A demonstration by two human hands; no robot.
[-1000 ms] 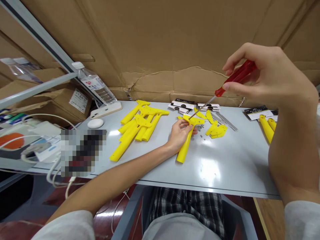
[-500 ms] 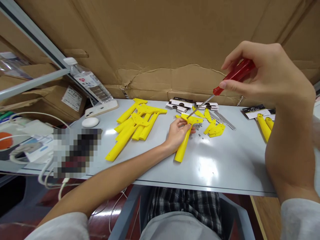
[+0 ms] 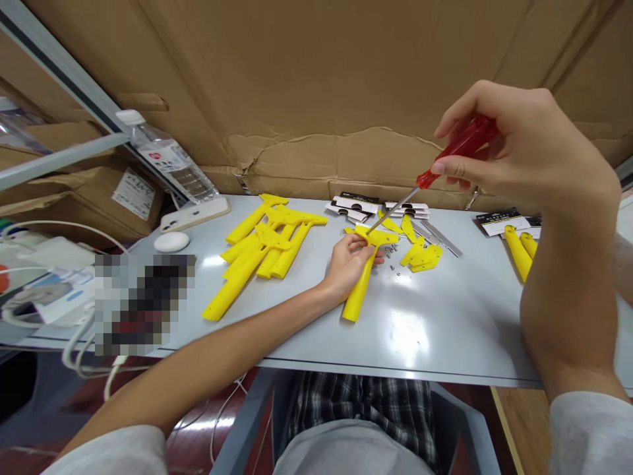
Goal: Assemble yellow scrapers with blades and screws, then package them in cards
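Note:
My left hand (image 3: pixel 349 264) is wrapped round a yellow plastic scraper handle (image 3: pixel 359 290) near its wide head, holding it on the table. In my right hand (image 3: pixel 514 145) is a screwdriver with a red handle (image 3: pixel 462 148). Its metal shaft (image 3: pixel 395 210) slants down to the left, and the tip meets the scraper's head; the screw under it is too small to make out. Small screws (image 3: pixel 392 258) lie scattered just right of the left hand. Beside them are loose yellow head plates (image 3: pixel 422 256) and thin metal blades (image 3: pixel 442 237).
Several yellow scrapers (image 3: pixel 247 270) are piled at the left. Black-and-white cards (image 3: pixel 353 206) lie at the back, and more yellow handles (image 3: pixel 518 254) at the right. A water bottle (image 3: pixel 173 161), a phone (image 3: pixel 195 214) and a white oval case (image 3: pixel 171 242) stand left. Cardboard (image 3: pixel 346 86) walls the back.
The view has shifted slightly, so things sit a little further left. My right fingers have changed slightly round the screwdriver's handle; its tip stays at the scraper's head.

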